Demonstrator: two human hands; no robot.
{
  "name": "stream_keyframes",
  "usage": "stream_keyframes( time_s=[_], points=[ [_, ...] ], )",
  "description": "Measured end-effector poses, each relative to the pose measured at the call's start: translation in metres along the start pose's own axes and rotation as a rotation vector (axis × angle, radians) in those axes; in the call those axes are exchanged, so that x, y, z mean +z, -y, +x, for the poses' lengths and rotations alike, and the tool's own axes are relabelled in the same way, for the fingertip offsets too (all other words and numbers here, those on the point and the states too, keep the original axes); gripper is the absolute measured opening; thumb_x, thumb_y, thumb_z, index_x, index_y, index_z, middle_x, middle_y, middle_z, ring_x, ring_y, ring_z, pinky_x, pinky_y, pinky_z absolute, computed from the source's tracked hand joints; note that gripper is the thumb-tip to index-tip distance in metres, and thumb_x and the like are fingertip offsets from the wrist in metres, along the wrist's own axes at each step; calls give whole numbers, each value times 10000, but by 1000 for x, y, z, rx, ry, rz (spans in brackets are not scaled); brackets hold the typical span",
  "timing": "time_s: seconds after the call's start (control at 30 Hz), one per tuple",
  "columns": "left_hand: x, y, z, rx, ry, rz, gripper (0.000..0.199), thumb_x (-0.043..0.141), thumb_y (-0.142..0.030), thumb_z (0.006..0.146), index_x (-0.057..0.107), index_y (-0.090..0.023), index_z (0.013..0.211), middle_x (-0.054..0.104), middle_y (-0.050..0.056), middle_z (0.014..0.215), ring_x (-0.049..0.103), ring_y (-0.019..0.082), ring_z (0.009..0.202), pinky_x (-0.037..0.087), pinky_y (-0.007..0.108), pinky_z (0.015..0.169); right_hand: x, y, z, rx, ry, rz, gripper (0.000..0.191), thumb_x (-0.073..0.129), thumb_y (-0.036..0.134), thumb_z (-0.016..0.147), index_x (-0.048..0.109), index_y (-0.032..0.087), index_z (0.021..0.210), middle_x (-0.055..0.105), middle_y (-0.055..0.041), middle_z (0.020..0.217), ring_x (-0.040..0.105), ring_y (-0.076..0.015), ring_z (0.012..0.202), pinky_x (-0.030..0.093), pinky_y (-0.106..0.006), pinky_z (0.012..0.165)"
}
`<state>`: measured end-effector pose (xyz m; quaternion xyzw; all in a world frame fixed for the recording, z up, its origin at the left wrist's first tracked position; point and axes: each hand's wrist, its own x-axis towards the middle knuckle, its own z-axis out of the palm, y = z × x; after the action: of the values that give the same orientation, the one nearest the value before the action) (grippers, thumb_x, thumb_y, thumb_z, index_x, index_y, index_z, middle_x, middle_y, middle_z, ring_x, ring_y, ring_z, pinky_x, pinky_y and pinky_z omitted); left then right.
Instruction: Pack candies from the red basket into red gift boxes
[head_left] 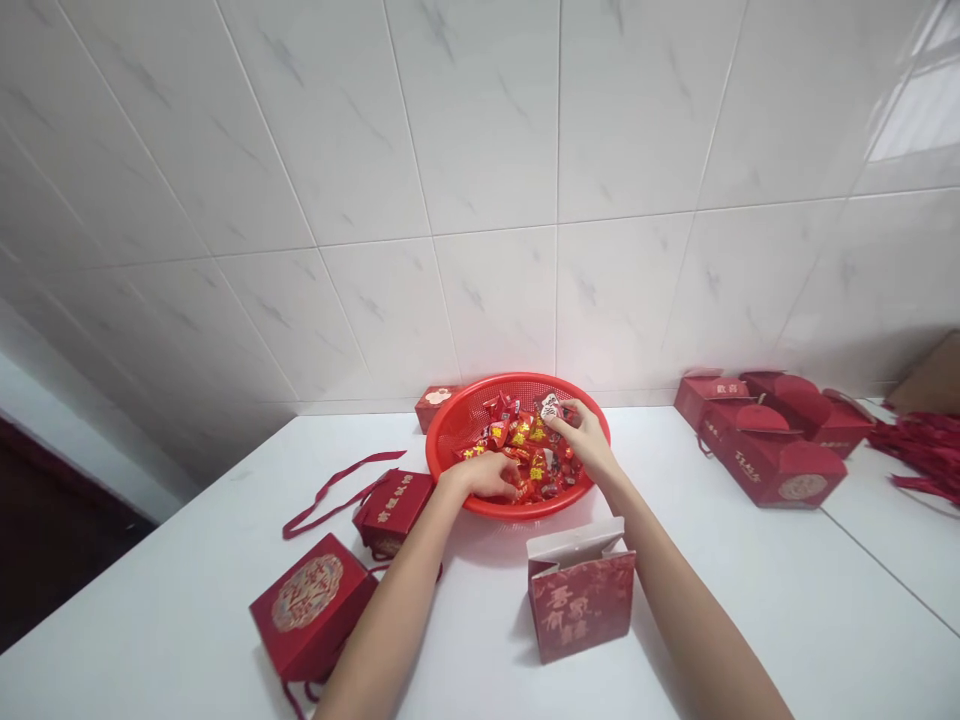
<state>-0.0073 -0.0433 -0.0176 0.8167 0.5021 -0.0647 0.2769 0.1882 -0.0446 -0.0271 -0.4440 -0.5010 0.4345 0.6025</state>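
Observation:
A round red plastic basket (450, 425) holds many wrapped candies (519, 430), mostly red and gold. Over its right side, my right hand (583, 436) pinches a white wrapped candy (551, 407) with dark markings. My left hand (489, 476) reaches over the near left rim, its fingers bent down among the candies; what its fingertips hold, if anything, is hidden. Between my forearms a red paper box (583, 608) stands upright with its top open.
Two red boxes with ribbons (307, 605) lie beside my left forearm. Another small red box (435, 403) sits behind the basket. Several red boxes (780, 460) stand at the right, near red ribbons (926, 440). A tiled wall (495, 300) rises behind the white table (217, 580).

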Motion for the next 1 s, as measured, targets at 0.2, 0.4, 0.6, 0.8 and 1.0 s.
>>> stream_keyframes(
  time_s=[0.2, 0.4, 0.6, 0.8, 1.0],
  points=[
    [6, 1, -4, 55, -254, -116, 537, 626, -268, 830, 577, -189, 1359, 597, 111, 1421, 565, 282, 1298, 427, 359, 1096, -4, 0, -4, 1, 100, -52, 501, 826, 448, 610, 623, 207, 1000, 685, -1, 808, 629, -202, 771, 489, -342, 734],
    [0, -9, -7, 225, -620, -407, 603, 603, -233, 851, 476, -227, 1440, 553, 83, 1466, 535, 236, 1335, 463, 344, 1089, -6, 7, -4, 28, 295, -40, 530, 886, 358, 554, 631, 217, 997, 710, -21, 912, 657, -210, 800, 527, -336, 683],
    [-2, -13, -8, 214, -742, -473, 216, 567, -384, 911, 676, -202, 952, 745, 35, 996, 683, 207, 958, 542, 309, 885, -7, 11, -5, 39, 445, -68, 489, 891, 335, 566, 631, 220, 965, 696, 13, 802, 641, -184, 739, 509, -311, 672],
    [-1, -12, -9, 247, -732, -494, 224, 559, -386, 908, 666, -189, 893, 744, 30, 927, 677, 199, 891, 535, 296, 852, -8, 9, -4, 18, 405, -21, 452, 880, 370, 613, 632, 219, 958, 718, -9, 897, 666, -209, 865, 525, -341, 784],
    [-8, -3, -1, 183, -743, -520, 302, 552, -445, 906, 664, -182, 1001, 744, 53, 1039, 683, 207, 971, 524, 280, 892, -5, 8, 1, 3, 155, 142, 430, 849, 484, 624, 660, 212, 898, 745, -50, 951, 687, -261, 938, 541, -381, 843]
  ],
)
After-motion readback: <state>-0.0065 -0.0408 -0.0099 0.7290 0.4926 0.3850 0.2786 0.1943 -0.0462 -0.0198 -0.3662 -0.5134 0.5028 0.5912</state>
